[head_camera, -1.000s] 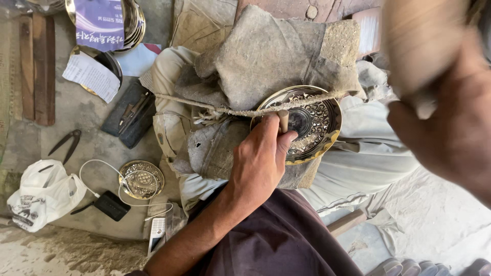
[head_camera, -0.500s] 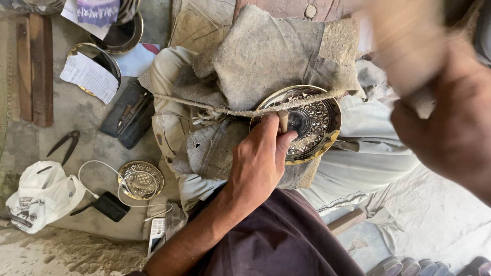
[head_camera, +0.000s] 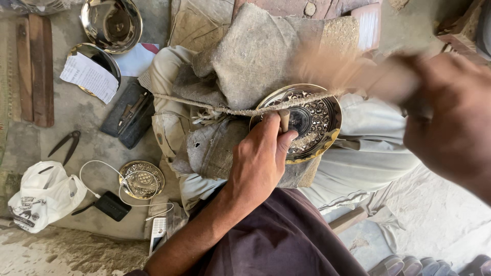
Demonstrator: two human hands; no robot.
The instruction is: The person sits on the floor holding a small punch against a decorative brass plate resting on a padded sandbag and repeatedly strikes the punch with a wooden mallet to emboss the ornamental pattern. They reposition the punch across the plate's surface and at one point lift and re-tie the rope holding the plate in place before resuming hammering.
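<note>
Head view. Dusty concrete floor, me seated on it, sacking cloth over my lap. The engraved brass plate lies on that cloth, lashed down by a rough cord across its upper rim. My left hand is pinched shut round a short punch standing on the plate's face. My right hand is clenched on a blurred mallet, raised above the plate's right edge. I judge the plate thin, stiff, slick and easily dented; best held by the rim. Toward the floor's upper left: two plain brass bowls, one under a white printed slip. Lower left: white printed bag, a smaller engraved dish, pliers.
</note>
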